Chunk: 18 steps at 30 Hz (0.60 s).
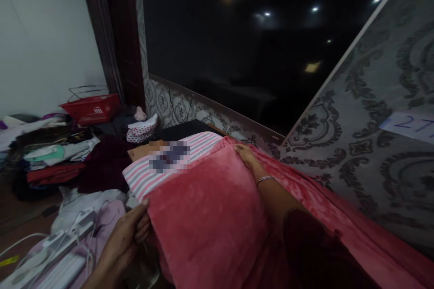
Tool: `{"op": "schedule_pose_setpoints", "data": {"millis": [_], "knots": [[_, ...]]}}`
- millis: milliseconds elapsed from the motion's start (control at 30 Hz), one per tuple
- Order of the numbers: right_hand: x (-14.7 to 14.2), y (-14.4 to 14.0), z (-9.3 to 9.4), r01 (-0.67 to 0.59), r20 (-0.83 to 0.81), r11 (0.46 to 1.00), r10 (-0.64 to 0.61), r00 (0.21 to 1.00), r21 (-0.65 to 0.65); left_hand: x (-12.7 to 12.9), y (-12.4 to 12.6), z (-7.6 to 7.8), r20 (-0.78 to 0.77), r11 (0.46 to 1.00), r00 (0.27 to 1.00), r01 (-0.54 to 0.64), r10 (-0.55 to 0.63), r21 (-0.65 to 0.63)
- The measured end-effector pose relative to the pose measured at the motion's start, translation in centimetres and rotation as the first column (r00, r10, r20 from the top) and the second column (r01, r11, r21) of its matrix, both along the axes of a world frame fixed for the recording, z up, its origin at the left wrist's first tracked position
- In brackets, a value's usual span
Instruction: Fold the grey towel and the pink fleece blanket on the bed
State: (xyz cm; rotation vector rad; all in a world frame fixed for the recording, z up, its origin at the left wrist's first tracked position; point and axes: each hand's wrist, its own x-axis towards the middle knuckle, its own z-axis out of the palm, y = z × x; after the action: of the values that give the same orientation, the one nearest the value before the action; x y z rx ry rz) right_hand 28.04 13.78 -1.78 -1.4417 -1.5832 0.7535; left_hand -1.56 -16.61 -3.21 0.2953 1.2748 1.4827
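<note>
A red plush cloth (210, 207) lies spread in front of me, its far part over a pink, grey and white striped garment (140, 178). My left hand (134, 228) is closed on the cloth's left edge, with the fingers curled. At the cloth's far right corner, my right hand (248, 157) has its fingertips on the fabric and seems to pinch it. A bracelet circles the right wrist. Part of the striped garment's front is blurred out. More of the red plush fabric (322, 207) runs along the wall on the right.
Piles of clothes (57, 174) fill the left side, with a red basket (91, 109) behind them. Power strips (50, 250) with loose cables lie at lower left. A large dark screen (237, 54) hangs on the patterned wall (359, 135). A numbered paper label (408, 126) is at right.
</note>
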Motion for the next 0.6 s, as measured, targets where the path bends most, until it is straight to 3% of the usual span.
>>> {"op": "schedule_pose_setpoints", "data": {"millis": [100,200,233,300,367,433,500,600], "knots": [[0.6,-1.3,0.9,-0.003,0.114,0.999,-0.002,0.993,0.042,-0.8,-0.2,-0.4,-0.067,0.999,0.997,0.03,-0.03,0.01],[1.7,-3.7,2.5,-0.029,0.229,0.995,0.007,0.973,0.092,-1.8,-0.4,0.4,-0.336,0.989,0.931,-0.118,0.141,0.087],[2.0,-5.0,3.0,-0.05,0.271,0.993,0.019,0.963,0.108,-2.1,-0.4,0.7,-0.469,0.979,0.86,-0.164,0.203,0.122],[2.4,-8.0,3.7,-0.114,0.417,0.983,0.044,0.908,0.144,-2.5,-0.1,1.4,-0.723,0.969,0.645,-0.166,0.247,0.184],[2.4,-11.3,3.8,-0.17,0.609,0.974,0.043,0.792,0.153,-2.6,0.6,1.6,-0.889,0.976,0.404,-0.049,0.215,0.213],[2.2,-14.1,3.4,-0.174,0.743,0.98,0.042,0.668,0.101,-2.5,1.8,1.2,-0.959,0.968,0.22,0.135,0.178,0.211],[1.7,-15.8,2.5,-0.117,0.775,0.993,0.079,0.627,-0.007,-2.4,3.1,0.3,-0.987,0.951,0.116,0.275,0.115,0.143],[1.3,-16.3,1.4,-0.056,0.757,0.987,0.152,0.636,-0.151,-2.3,4.7,-1.0,-0.999,0.935,0.045,0.354,0.0,0.016]]}}
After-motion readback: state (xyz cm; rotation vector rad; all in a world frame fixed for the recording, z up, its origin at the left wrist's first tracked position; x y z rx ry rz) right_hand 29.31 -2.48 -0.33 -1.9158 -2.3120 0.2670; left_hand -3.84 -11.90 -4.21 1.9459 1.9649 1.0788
